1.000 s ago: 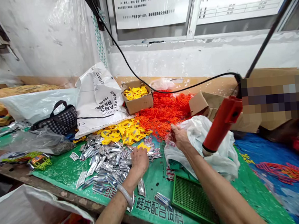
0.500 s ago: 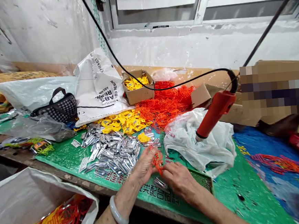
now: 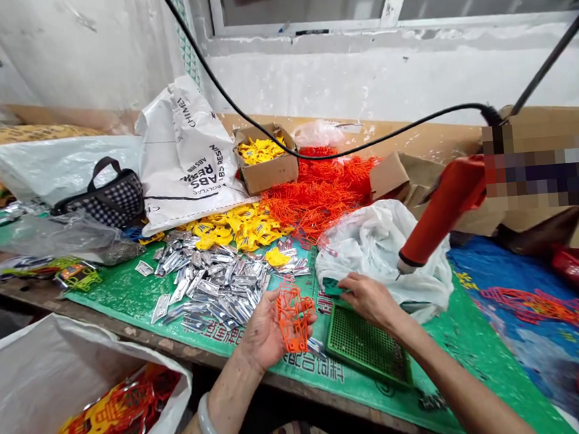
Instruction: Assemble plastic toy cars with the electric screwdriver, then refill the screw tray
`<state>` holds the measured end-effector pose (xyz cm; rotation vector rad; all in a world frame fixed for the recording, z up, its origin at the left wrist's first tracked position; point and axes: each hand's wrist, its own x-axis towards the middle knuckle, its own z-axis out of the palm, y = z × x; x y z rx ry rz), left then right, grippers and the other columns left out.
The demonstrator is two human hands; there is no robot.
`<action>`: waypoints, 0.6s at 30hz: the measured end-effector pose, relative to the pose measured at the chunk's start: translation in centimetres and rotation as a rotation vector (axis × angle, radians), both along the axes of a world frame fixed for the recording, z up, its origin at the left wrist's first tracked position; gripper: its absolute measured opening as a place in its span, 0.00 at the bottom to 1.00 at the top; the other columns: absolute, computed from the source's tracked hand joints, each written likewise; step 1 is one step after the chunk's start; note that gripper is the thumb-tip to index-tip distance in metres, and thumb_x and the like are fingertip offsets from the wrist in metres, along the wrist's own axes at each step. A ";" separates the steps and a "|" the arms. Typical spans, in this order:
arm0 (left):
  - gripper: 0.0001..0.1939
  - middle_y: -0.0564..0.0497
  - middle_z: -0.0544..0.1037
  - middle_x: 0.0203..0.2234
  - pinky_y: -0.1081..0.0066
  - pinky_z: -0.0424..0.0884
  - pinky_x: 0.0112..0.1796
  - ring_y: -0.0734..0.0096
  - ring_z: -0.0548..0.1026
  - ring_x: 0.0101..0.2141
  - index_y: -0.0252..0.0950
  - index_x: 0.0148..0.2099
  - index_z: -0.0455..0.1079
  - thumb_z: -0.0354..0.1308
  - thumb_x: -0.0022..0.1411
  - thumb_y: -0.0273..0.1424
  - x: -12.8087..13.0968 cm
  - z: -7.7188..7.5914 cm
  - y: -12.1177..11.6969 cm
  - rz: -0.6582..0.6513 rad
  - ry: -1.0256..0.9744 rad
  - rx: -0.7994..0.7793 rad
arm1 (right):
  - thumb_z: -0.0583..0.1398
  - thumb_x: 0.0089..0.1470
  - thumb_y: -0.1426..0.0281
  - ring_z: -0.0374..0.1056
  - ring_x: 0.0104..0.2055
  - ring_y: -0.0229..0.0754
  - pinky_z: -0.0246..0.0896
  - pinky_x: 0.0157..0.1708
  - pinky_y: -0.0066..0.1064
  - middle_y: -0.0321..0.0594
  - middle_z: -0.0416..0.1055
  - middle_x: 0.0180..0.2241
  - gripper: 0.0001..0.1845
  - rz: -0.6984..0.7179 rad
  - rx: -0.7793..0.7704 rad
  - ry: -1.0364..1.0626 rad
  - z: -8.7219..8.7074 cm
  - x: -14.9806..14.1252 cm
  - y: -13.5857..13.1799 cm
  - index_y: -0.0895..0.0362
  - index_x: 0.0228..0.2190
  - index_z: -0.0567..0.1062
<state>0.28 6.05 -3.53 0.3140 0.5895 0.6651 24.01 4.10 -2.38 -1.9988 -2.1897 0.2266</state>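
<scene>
My left hand (image 3: 266, 332), palm up, holds an orange openwork plastic frame (image 3: 293, 320) above the front of the table. My right hand (image 3: 371, 297) reaches to the edge of a crumpled white plastic bag (image 3: 381, 236). Its fingers are pressed together beside a small dark green piece (image 3: 333, 287); what they pinch, if anything, is hidden. Just below that hand lies a green perforated tray (image 3: 367, 344). A red electric screwdriver (image 3: 440, 215) hangs tilted above the bag. Left of my hands spread silver metallic pieces (image 3: 219, 283), with yellow plastic parts (image 3: 243, 227) behind them.
Orange frames form a heap (image 3: 317, 191) beside a cardboard box (image 3: 270, 171) of yellow parts. A white printed sack (image 3: 187, 158) and a checked pouch (image 3: 102, 201) stand left. An open white sack (image 3: 75, 367) holds orange-and-yellow assemblies below the table edge. A black cable (image 3: 384, 144) crosses above.
My right hand went from the orange heap to my left hand, then to the bag's edge. The orange frame came forward and now rests in my left hand. The screwdriver swung about.
</scene>
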 end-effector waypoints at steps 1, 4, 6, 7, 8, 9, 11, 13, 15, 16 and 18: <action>0.16 0.41 0.83 0.36 0.60 0.73 0.36 0.55 0.81 0.32 0.33 0.43 0.71 0.52 0.61 0.39 0.0 0.0 -0.2 -0.002 -0.007 -0.020 | 0.58 0.56 0.75 0.72 0.43 0.46 0.60 0.37 0.30 0.44 0.76 0.41 0.11 -0.003 -0.016 -0.015 -0.1 0.3 0.6 0.54 0.39 0.78; 0.15 0.41 0.83 0.35 0.59 0.73 0.37 0.54 0.82 0.32 0.33 0.43 0.72 0.53 0.60 0.38 -0.2 -0.1 -0.8 0.000 -0.013 -0.056 | 0.59 0.52 0.78 0.71 0.43 0.47 0.57 0.34 0.30 0.44 0.75 0.39 0.11 -0.005 -0.063 -0.052 -0.6 0.5 1.6 0.55 0.34 0.79; 0.15 0.41 0.83 0.34 0.59 0.73 0.38 0.53 0.82 0.33 0.33 0.43 0.72 0.55 0.59 0.38 -0.4 -0.2 -1.0 0.004 -0.015 -0.061 | 0.60 0.50 0.78 0.71 0.42 0.47 0.56 0.34 0.30 0.44 0.75 0.38 0.09 -0.006 -0.075 -0.033 -1.0 0.2 1.8 0.55 0.31 0.78; 0.16 0.40 0.83 0.35 0.59 0.73 0.38 0.52 0.82 0.34 0.33 0.42 0.73 0.55 0.59 0.38 -0.5 -0.3 -1.2 0.005 -0.016 -0.062 | 0.60 0.50 0.78 0.71 0.42 0.47 0.56 0.34 0.30 0.43 0.74 0.37 0.09 -0.009 -0.074 -0.007 -1.1 0.2 1.8 0.54 0.30 0.78; 0.16 0.40 0.83 0.35 0.58 0.73 0.39 0.52 0.82 0.34 0.32 0.42 0.73 0.56 0.58 0.39 -0.6 -0.4 -1.3 0.007 -0.019 -0.061 | 0.60 0.51 0.77 0.71 0.41 0.46 0.56 0.34 0.30 0.43 0.74 0.37 0.08 -0.016 -0.067 0.031 -1.3 0.1 1.9 0.54 0.29 0.78; 0.16 0.40 0.83 0.36 0.58 0.72 0.39 0.52 0.82 0.35 0.32 0.43 0.73 0.57 0.58 0.38 -0.7 -0.5 -1.4 0.010 -0.024 -0.060 | 0.60 0.52 0.75 0.70 0.40 0.45 0.56 0.34 0.30 0.42 0.74 0.37 0.07 -0.026 -0.054 0.080 -1.4 0.2 1.9 0.54 0.29 0.78; 0.17 0.40 0.82 0.37 0.57 0.72 0.39 0.51 0.81 0.35 0.33 0.45 0.73 0.58 0.57 0.38 -1.0 -0.8 -1.6 0.018 -0.041 -0.055 | 0.57 0.55 0.71 0.69 0.38 0.42 0.57 0.34 0.29 0.41 0.74 0.37 0.08 -0.059 -0.014 0.211 -1.5 0.4 2.0 0.54 0.28 0.76; 0.18 0.42 0.82 0.38 0.56 0.73 0.39 0.51 0.81 0.36 0.34 0.46 0.72 0.62 0.55 0.37 -1.2 -0.9 -1.8 0.035 -0.072 -0.048 | 0.55 0.57 0.66 0.69 0.35 0.41 0.58 0.33 0.30 0.41 0.73 0.34 0.10 -0.115 0.026 0.375 -1.5 0.5 2.0 0.55 0.27 0.74; 0.22 0.45 0.81 0.36 0.60 0.73 0.36 0.55 0.80 0.34 0.34 0.48 0.72 0.66 0.53 0.38 -1.3 -0.9 -2.0 0.070 -0.090 -0.036 | 0.53 0.57 0.61 0.68 0.29 0.41 0.59 0.28 0.30 0.40 0.71 0.27 0.13 -0.174 0.032 0.560 -1.2 0.3 1.6 0.55 0.27 0.70; 0.24 0.46 0.80 0.34 0.63 0.72 0.34 0.58 0.79 0.33 0.33 0.49 0.71 0.68 0.51 0.38 -1.3 -0.9 -2.1 0.092 -0.081 -0.023 | 0.52 0.57 0.58 0.67 0.26 0.41 0.60 0.26 0.30 0.38 0.70 0.23 0.15 -0.195 0.018 0.649 -0.9 0.0 1.1 0.54 0.26 0.68; 0.26 0.48 0.78 0.29 0.70 0.69 0.28 0.67 0.76 0.28 0.31 0.48 0.72 0.70 0.49 0.39 -1.3 -0.7 -2.2 0.140 -0.028 0.012 | 0.52 0.55 0.51 0.66 0.21 0.39 0.59 0.21 0.29 0.35 0.68 0.19 0.19 -0.203 -0.037 0.809 -0.3 -1.0 -0.1 0.53 0.26 0.64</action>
